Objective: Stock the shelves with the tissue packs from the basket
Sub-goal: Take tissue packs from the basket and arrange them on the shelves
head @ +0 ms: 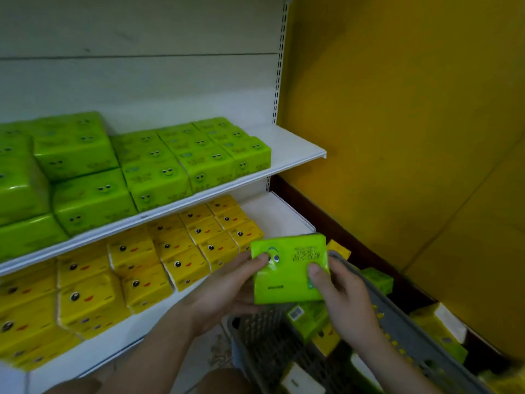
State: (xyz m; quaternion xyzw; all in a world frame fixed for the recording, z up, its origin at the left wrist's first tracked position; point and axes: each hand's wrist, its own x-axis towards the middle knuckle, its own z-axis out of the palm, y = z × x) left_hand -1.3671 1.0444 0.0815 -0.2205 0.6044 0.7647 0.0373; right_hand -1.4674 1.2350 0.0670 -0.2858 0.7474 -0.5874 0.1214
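Hands gripping one green tissue pack (289, 268) directly above the grey basket (403, 319). Left hand (227, 291) holds the pack's left edge, thumb curled onto its printed face; right hand (343, 297) holds the right edge, thumb likewise on top. More green and yellow packs (309, 317) lie inside the basket. Left of the basket, the lower shelf (278, 214) carries yellow packs (136, 268); above it, the upper shelf (295, 149) carries green packs (159, 163).

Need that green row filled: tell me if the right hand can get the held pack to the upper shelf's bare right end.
Probably yes: upper shelf end is bare, nothing blocks right hand and green pack.
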